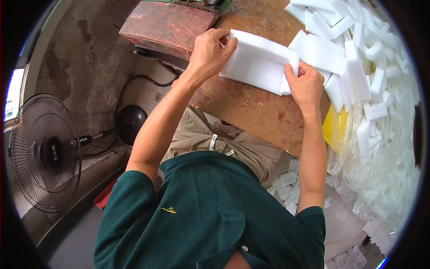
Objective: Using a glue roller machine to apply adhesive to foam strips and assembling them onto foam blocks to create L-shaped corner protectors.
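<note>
A white foam tray (262, 67), long with raised walls, is tilted above the brown wooden table (224, 101). My left hand (209, 53) pinches its left end, with the fingertips curled at the upper corner. At the right end, my right hand (307, 85) grips the end wall, the thumb on the near face and the fingers bent behind it. Loose white foam pieces (324, 53) lie close beyond my right hand. The tray's underside is hidden.
A worn red metal machine (165, 24) stands at the table's far left. Heaped foam blocks and clear plastic bags (354, 148) fill the right side, beside a yellow sheet (333, 127). A black standing fan (47, 152) is at left. Foam scraps (286, 190) lie below the table.
</note>
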A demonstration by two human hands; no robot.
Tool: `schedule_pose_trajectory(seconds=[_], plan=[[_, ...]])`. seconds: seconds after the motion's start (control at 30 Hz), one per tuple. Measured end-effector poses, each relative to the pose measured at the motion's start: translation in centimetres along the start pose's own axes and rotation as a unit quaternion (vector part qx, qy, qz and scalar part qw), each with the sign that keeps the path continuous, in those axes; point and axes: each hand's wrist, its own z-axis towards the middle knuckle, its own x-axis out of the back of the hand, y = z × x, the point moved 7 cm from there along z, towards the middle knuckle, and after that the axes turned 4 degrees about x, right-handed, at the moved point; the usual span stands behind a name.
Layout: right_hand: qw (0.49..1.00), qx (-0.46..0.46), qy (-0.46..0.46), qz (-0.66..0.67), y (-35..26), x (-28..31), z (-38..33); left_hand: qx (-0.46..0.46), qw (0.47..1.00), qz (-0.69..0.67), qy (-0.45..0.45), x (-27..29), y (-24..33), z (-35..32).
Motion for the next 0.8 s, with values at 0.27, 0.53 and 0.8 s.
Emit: schedule_pose_trajectory(seconds=[0.27,0.53,0.8], plan=[[0.999,0.014,-0.002,-0.036,0.1,-0.3,0.1,0.012,1.000,-0.010,-0.004,-0.1,-0.2,-0.1],[0.999,0.015,0.008,-0.031,0.4,-0.6,-0.1,-0.003,1.000,0.008,0.009,-1.1,-1.3,-0.2],[0.999,0.017,-0.006,-0.040,1.2,-1.1,-0.5,-0.028,0.999,0.032,0.010,-1.1,-0.2,-0.4]])
